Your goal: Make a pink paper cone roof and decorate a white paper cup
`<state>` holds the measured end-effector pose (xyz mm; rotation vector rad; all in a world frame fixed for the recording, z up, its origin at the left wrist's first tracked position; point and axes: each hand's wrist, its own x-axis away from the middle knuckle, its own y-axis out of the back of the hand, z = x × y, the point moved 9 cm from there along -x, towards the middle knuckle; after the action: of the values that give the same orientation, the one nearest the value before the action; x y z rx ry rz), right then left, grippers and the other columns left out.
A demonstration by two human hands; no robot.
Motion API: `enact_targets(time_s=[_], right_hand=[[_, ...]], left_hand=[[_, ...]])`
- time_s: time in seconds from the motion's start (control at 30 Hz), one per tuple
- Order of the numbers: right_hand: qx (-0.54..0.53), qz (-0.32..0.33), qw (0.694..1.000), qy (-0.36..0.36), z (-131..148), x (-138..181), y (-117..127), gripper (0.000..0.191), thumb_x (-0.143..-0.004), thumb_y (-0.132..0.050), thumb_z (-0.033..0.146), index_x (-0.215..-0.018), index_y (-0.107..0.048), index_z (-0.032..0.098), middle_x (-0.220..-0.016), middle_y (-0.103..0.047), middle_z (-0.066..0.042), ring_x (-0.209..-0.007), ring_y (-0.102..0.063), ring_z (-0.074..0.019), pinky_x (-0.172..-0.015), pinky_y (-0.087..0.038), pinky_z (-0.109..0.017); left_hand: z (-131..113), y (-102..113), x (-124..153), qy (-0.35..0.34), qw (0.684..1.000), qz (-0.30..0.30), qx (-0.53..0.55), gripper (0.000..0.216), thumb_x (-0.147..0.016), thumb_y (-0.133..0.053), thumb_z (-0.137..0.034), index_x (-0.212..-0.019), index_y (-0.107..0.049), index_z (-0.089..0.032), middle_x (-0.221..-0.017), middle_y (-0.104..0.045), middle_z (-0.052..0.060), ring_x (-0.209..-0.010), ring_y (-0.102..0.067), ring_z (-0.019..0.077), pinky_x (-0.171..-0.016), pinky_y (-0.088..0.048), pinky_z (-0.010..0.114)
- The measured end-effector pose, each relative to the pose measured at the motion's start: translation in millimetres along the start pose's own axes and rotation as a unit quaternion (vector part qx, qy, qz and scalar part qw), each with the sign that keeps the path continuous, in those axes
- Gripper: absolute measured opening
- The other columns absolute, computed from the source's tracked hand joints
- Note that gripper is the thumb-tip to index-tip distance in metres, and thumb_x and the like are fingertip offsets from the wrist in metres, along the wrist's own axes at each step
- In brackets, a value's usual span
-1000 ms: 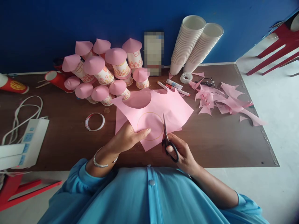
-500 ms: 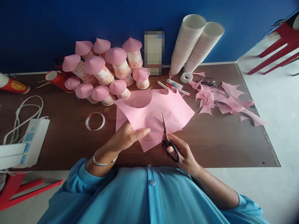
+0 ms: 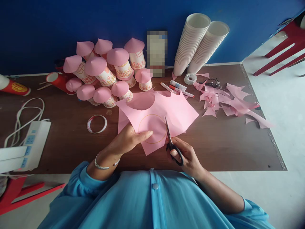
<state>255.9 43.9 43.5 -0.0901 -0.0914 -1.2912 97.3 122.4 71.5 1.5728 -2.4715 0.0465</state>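
My left hand (image 3: pixel 130 140) pinches the near edge of a pink paper sheet (image 3: pixel 176 109), thumb lying over a circle drawn on it in yellow. My right hand (image 3: pixel 187 156) grips black-handled scissors (image 3: pixel 172 143), their blades cutting into the sheet along the right side of the circle. The sheet has a round piece cut out near its far left edge. It lies partly on the brown table (image 3: pixel 226 143) and is lifted a little at the near side.
Several paper cups with pink cone tops (image 3: pixel 107 73) cluster at the back left. Two stacks of white cups (image 3: pixel 197 41) lean on the blue wall. Pink scraps (image 3: pixel 228 101), a tape roll (image 3: pixel 190 78), markers (image 3: pixel 177 87), a paper ring (image 3: pixel 96 124) and a power strip (image 3: pixel 26 146) lie around.
The scissors have edged slightly farther along the circle's right side. Both hands keep their hold and the sheet has barely shifted.
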Motion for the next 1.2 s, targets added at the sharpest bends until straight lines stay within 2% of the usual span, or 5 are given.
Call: enact_targets(time_s=[0.57, 0.93, 1.2], right_hand=[[-0.005, 0.007, 1.0, -0.005, -1, 1, 1, 0.051, -0.097, -0.058, 0.068, -0.075, -0.057, 0.021, -0.07, -0.05, 0.0, -0.058, -0.046, -0.0127, -0.054, -0.042, -0.027], [-0.033, 0.01, 0.999, 0.002, -1, 2, 1, 0.045, -0.098, -0.062, 0.06, -0.08, -0.061, 0.019, -0.072, -0.049, 0.002, -0.054, -0.048, -0.0095, -0.049, -0.044, -0.022], [-0.041, 0.021, 0.999, -0.007, -3, 3, 1, 0.043, -0.097, -0.064, 0.06, -0.087, -0.065, 0.019, -0.072, -0.052, 0.002, -0.053, -0.051, -0.0094, -0.049, -0.046, -0.022]], left_hand=[[-7, 4, -3, -0.007, 0.999, 0.018, -0.039, 0.067, -0.088, -0.075, -0.042, -0.148, -0.055, -0.019, -0.133, -0.074, 0.011, -0.14, -0.058, 0.036, -0.121, -0.047, 0.049], [-14, 3, -5, -0.014, 0.995, 0.046, -0.084, 0.074, -0.091, -0.071, -0.036, -0.157, -0.045, -0.017, -0.143, -0.069, 0.012, -0.139, -0.06, 0.0345, -0.122, -0.046, 0.047], [-15, 1, -6, -0.027, 0.996, 0.069, -0.059, 0.069, -0.091, -0.071, -0.034, -0.155, -0.049, -0.016, -0.147, -0.066, 0.011, -0.142, -0.057, 0.035, -0.123, -0.045, 0.048]])
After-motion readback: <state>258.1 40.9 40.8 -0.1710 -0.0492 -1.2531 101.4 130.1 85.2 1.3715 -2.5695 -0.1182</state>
